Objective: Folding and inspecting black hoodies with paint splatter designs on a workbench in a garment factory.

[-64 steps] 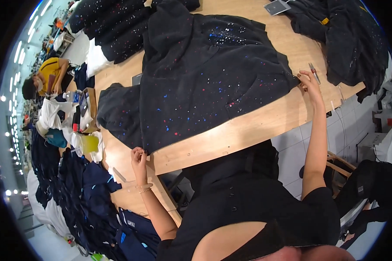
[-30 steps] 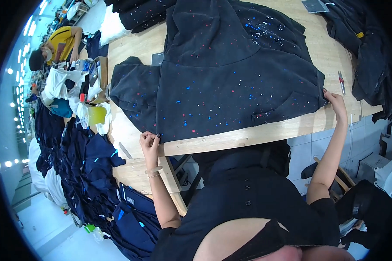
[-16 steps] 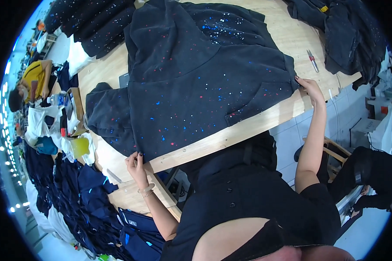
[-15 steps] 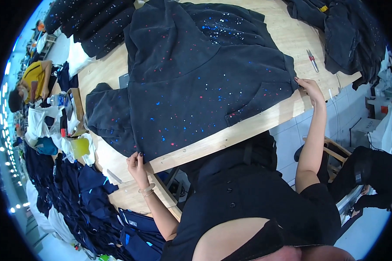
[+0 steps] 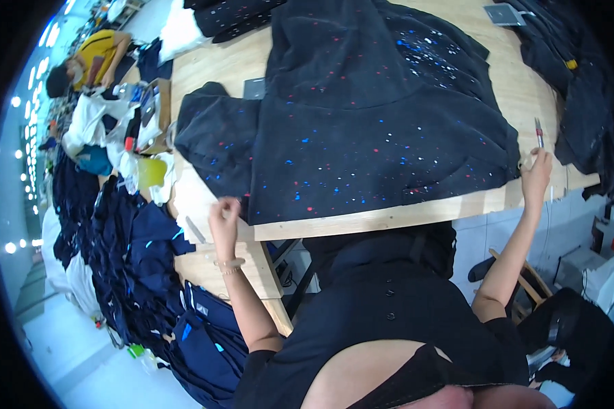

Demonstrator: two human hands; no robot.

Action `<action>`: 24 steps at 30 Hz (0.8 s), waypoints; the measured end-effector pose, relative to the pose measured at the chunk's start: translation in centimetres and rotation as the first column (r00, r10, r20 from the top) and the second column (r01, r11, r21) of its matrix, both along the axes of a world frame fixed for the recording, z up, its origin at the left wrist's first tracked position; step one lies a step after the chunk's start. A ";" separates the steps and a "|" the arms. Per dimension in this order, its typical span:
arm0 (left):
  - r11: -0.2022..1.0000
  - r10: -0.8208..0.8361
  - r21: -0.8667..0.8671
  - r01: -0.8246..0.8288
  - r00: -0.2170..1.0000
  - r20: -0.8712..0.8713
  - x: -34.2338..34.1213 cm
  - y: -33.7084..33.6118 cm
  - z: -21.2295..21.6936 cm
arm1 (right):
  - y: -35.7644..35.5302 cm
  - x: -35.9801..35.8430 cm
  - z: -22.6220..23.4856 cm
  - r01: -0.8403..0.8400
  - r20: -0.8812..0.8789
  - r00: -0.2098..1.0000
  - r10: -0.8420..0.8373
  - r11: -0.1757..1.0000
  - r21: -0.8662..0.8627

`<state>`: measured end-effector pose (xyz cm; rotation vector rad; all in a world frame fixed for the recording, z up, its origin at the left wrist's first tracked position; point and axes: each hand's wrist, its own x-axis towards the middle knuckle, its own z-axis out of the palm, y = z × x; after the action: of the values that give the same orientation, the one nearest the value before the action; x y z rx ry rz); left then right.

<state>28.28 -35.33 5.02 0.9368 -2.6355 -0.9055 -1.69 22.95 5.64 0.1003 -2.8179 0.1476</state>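
A black hoodie [image 5: 334, 157] with red, blue and white paint specks lies spread on the wooden table [image 5: 361, 219], its hood [image 5: 215, 146] toward the left and a slanted pocket near its lower right. My left hand [image 5: 225, 215] is at the hoodie's near left corner, fingers curled and fingertips against the fabric edge. What they pinch, if anything, is hidden. Just right of the hoodie's hem, my right hand [image 5: 537, 176] has its fingers closed at the handle end of small thread snips [image 5: 539, 133], whose blades point away from me.
More speckled dark garments lie at the far left [image 5: 232, 24] and right [image 5: 583, 88] of the table. A small dark card [image 5: 254, 88] lies beside the hood. Navy clothing [image 5: 136, 252] is heaped at left, near a yellow container [image 5: 151, 173]. A person in yellow [image 5: 101, 58] sits beyond.
My right hand has left the hoodie's hem corner and moved to the thread snips. My left hand has shifted slightly up along the hoodie's edge. The view has turned, shifting the scene rightward.
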 end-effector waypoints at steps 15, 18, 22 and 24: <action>0.837 0.474 -0.482 -0.260 0.785 0.399 -4.7 -7.5 -3.4 | -14.2 1.0 -4.0 -0.340 0.160 0.930 0.331 0.940 0.034; 0.760 0.423 -0.526 -0.381 0.905 -0.046 -4.0 -5.0 0.1 | -14.5 0.6 -3.9 -0.372 0.143 0.922 0.360 0.925 0.069; 0.929 0.342 -0.068 -0.364 0.913 -0.222 -1.8 0.7 2.1 | -14.0 0.1 -4.9 -0.390 0.115 0.917 0.382 0.919 0.061; 0.930 0.368 0.083 -0.359 0.914 -0.169 0.0 2.9 0.3 | -14.2 -0.1 -5.2 -0.398 0.122 0.913 0.389 0.916 0.057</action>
<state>28.29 -32.47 5.29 1.2399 -2.1934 -0.9147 -1.76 8.79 0.42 0.7032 -2.8747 0.1325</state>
